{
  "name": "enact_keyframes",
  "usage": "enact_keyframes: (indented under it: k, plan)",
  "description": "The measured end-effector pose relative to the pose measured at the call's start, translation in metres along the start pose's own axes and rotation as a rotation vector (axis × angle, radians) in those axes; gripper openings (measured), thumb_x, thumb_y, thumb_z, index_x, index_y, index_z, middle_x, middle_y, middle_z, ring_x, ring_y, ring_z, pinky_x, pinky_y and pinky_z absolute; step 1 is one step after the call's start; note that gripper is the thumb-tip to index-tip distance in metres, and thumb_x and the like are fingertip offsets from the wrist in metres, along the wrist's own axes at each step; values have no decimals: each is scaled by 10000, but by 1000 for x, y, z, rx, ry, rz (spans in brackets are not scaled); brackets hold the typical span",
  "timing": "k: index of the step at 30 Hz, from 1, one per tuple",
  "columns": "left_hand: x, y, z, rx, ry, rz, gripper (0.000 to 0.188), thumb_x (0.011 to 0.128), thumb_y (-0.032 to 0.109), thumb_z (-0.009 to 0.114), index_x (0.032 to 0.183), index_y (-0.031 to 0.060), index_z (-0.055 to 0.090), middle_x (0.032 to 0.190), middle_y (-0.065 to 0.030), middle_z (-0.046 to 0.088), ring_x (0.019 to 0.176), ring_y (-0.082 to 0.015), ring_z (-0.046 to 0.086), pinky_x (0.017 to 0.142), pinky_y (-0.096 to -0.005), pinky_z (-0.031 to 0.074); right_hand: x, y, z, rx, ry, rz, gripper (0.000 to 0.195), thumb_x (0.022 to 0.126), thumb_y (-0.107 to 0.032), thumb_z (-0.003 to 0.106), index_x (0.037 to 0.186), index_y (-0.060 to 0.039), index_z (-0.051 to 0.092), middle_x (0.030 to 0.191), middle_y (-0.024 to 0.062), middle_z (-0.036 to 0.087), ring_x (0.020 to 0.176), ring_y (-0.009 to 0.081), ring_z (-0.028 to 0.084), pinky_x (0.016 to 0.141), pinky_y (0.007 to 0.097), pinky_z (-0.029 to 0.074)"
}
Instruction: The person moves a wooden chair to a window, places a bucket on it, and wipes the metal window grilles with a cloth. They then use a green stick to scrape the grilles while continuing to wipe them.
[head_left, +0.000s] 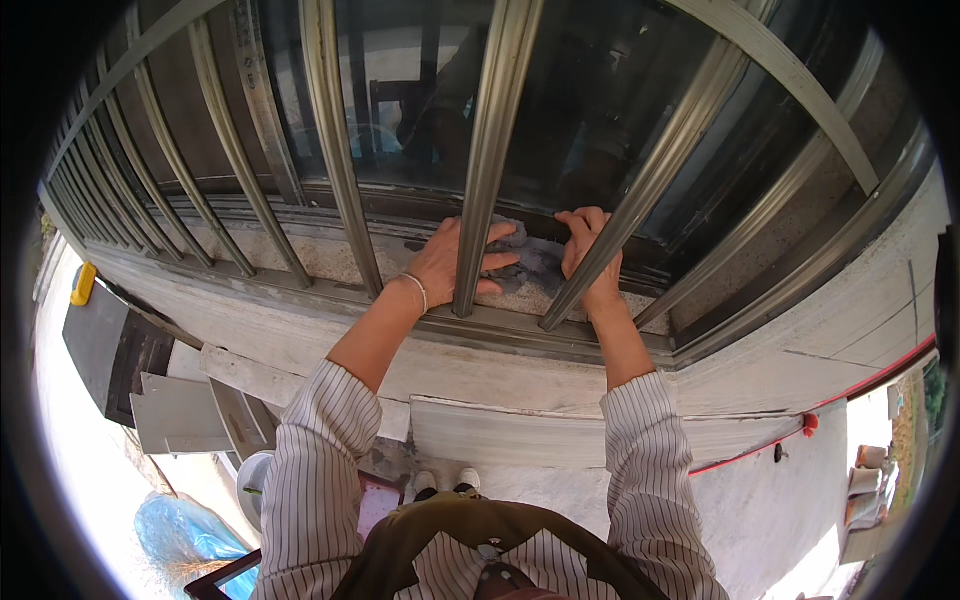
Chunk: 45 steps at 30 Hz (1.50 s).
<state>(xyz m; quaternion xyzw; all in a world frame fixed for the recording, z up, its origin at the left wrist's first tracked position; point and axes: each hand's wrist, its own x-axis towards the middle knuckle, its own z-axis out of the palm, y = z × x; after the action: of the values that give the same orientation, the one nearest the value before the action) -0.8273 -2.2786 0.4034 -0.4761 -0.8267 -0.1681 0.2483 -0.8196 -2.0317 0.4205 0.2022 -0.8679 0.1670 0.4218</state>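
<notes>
Both arms reach between the metal window bars (491, 150) to the sill behind them. My left hand (442, 262), with a thin bracelet at the wrist, lies over a crumpled grey cloth (525, 262) on the speckled sill (330, 259); its fingers are spread and partly hidden by a bar. At the cloth's right side is my right hand (592, 247), fingers bent, the index fingertip at the lower frame of the dark window pane (600, 112). Whether the right fingers pinch anything is unclear, as a bar crosses that hand.
A yellow object (83, 283) rests at the far left near grey boards (180, 412). Below are a bucket (255, 480) and blue plastic sheeting (180, 532). A red cord (739, 452) runs along the lower right wall, with stacked pots (864, 491) beyond.
</notes>
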Motion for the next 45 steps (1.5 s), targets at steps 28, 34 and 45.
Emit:
enact_keyframes:
  k: [28,34,45]
  plan:
    - [3,-21,-9,355,439,-796,211,779,64,665,990,69,675,1177,-131,562,908,-349,568,829,-445,480,-6,-7,12,5,84,58,337,763,24,573,1069,-89,655,1015,99,601,944,307,557,830,436,466]
    - [1,-39,21,725,822,-696,137,805,44,607,928,78,657,1137,-187,593,930,-397,603,839,-496,469,-8,-4,10,71,44,101,264,753,-61,647,1017,-70,652,1024,64,554,981,276,516,818,390,441]
    - [-25,46,-7,65,631,-669,457,879,-71,515,1325,29,521,1390,-231,477,1297,-374,455,1044,-397,400,-7,-3,11,70,56,40,338,766,40,582,1080,-71,642,1055,116,552,934,310,574,856,448,458]
